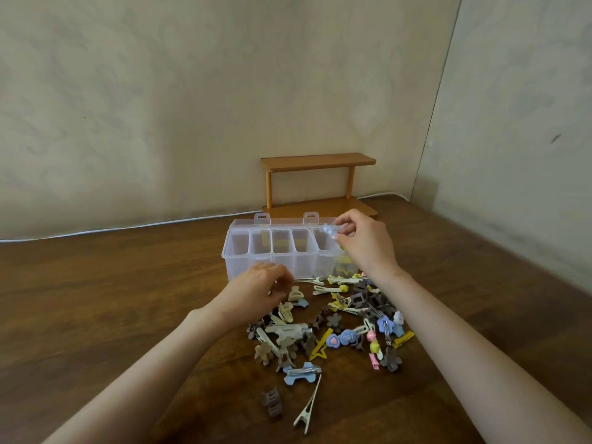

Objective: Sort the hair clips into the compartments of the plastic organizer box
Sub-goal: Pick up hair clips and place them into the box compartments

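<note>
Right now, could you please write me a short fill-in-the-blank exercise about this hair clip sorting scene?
The right hand pinches a pale blue clip above the ____ end of the organizer box.
Behind the box stands a small ____ shelf.
The left hand is at the clip pile in ____ of the box.
Missing words: right; wooden; front.

A brown wooden tabletop [128,299] meets pale walls [192,107]. A small two-tier wooden shelf [317,161] (nothing on it) stands at the back, near the corner.

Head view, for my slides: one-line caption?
Right hand pinches a pale blue clip over the organizer box; left hand sits at the clip pile.
</note>
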A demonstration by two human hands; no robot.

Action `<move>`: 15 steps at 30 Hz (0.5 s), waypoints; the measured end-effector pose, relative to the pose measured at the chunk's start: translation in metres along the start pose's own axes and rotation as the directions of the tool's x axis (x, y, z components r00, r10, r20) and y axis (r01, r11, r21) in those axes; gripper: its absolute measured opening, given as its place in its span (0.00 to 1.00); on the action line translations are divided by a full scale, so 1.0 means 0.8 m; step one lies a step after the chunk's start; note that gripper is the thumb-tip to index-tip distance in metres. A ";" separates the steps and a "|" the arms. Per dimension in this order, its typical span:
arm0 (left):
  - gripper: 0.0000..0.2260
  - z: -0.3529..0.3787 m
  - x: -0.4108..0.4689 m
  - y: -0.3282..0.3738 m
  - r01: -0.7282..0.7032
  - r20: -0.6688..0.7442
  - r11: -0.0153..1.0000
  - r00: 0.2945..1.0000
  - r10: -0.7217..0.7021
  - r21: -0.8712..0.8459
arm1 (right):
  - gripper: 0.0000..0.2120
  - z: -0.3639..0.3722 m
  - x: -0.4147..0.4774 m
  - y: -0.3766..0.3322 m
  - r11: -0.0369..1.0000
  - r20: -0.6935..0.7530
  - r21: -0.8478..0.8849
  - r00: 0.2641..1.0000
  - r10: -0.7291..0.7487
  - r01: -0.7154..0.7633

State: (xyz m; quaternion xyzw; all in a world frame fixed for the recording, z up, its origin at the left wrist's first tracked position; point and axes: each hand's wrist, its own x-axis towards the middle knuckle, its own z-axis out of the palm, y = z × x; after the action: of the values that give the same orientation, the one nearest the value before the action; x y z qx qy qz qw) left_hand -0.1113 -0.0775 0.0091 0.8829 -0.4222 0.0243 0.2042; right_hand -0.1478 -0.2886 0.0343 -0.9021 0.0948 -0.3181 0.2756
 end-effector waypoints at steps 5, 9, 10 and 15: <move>0.11 0.000 -0.001 -0.002 -0.007 0.026 0.999 1.000 0.007 0.036 | 0.08 0.005 -0.002 0.001 0.996 0.054 -0.079 0.998 -0.034 0.038; 0.11 0.002 0.000 -0.002 -0.008 0.027 1.000 1.000 0.008 0.027 | 0.06 -0.014 -0.018 0.011 0.998 0.006 0.044 0.999 -0.049 0.048; 0.10 0.002 0.000 -0.002 -0.007 0.027 1.000 1.000 0.006 0.018 | 0.06 -0.019 -0.022 0.015 0.997 -0.001 0.062 0.999 -0.047 0.047; 0.10 0.002 -0.002 0.001 0.002 0.030 1.000 1.000 -0.001 -0.019 | 0.05 -0.044 -0.045 0.030 0.990 0.072 0.141 0.997 -0.028 0.017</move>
State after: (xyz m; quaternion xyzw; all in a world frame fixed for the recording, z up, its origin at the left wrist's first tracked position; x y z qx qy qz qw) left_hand -0.1131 -0.0777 0.0076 0.8815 -0.4247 0.0068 0.2064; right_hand -0.1976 -0.3116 0.0249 -0.8927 0.0519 -0.2937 0.3379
